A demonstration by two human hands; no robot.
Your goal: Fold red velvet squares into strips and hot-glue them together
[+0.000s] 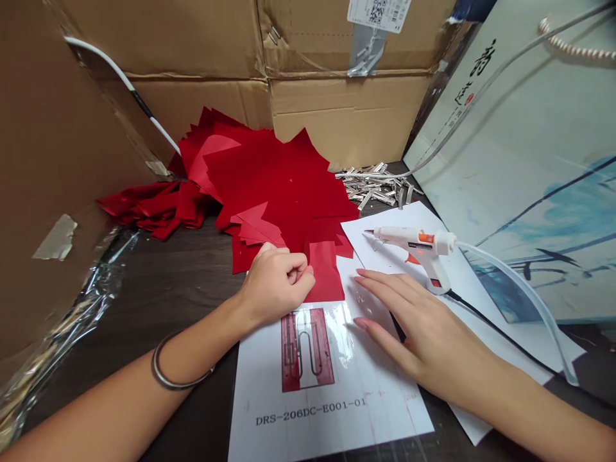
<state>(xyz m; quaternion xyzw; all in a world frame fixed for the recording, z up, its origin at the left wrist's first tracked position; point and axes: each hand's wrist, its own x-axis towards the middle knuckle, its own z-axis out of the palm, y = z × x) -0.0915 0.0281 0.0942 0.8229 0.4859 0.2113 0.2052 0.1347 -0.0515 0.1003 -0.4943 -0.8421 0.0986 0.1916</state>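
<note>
The left hand (274, 287) pinches narrowly, fingers curled, at the left edge of a red strip (326, 273), whose long axis points away from the person as it lies on a white printed sheet (327, 423). The right hand (423, 330) lies wide open on clear plastic (370, 308), just beside a glue gun (414, 247).

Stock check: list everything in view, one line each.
printed sheet: one, white and red, front centre
red piece: one, red, at sheet's top edge
red squares: many, red, heaped behind it
paper: one, white, right of sheet
glue gun: one, white and orange, on paper
metal clips: many, silver, heaped behind glue gun
boxes: several, brown, behind and left
bangle: one, silver, worn, front left
left hand: one, touching red piece
right hand: one, flat on sheet
</note>
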